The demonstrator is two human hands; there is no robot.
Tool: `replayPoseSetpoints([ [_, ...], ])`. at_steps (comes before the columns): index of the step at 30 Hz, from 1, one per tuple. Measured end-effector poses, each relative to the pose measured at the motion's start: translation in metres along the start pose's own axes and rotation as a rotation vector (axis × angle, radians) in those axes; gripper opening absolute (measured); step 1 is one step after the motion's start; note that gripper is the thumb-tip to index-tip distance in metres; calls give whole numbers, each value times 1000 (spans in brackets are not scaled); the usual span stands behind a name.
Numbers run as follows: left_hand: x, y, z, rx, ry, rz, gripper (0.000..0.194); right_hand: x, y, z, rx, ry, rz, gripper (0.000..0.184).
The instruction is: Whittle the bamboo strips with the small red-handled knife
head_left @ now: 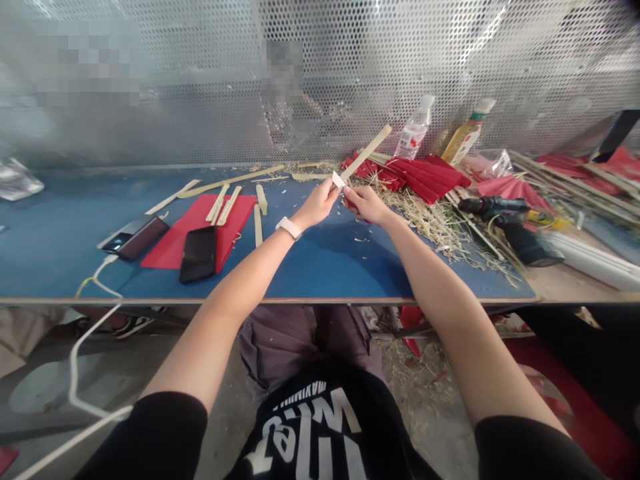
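Both my hands meet above the blue table (60, 233) at its middle. My left hand (316, 203), with a white watch on the wrist, pinches the near end of a long pale bamboo slat (367, 152) that slants up to the right. A small white piece sits at that near end between my fingers. My right hand (366, 203) is closed beside it, its fingers pressed on the same end of the slat. Something red shows under my right fingers; I cannot make it out.
Several bamboo slats (226, 203) lie on a red sheet (170, 248) beside two phones (199, 253). Folded red fans (425, 177), straw shavings, a drill (505, 220) and two bottles (414, 133) crowd the right. A perforated metal screen stands behind.
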State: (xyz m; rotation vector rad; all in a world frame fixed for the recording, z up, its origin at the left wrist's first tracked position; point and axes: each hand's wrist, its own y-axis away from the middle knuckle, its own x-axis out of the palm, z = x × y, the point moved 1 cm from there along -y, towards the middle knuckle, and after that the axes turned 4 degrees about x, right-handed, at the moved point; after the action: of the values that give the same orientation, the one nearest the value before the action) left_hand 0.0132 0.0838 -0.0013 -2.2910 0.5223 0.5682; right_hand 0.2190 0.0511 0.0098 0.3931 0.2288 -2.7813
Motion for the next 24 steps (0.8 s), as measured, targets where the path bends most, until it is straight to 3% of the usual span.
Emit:
replayPoseSetpoints([
  [8, 0, 2, 0, 0, 0, 4, 42, 2, 0, -1, -25, 20, -13, 72],
  [15, -1, 3, 1, -19, -73, -12, 36, 2, -1, -4, 10, 1, -12, 71],
  [24, 0, 4, 7, -24, -97, -54, 30, 6, -6, -11, -43, 41, -76, 77],
])
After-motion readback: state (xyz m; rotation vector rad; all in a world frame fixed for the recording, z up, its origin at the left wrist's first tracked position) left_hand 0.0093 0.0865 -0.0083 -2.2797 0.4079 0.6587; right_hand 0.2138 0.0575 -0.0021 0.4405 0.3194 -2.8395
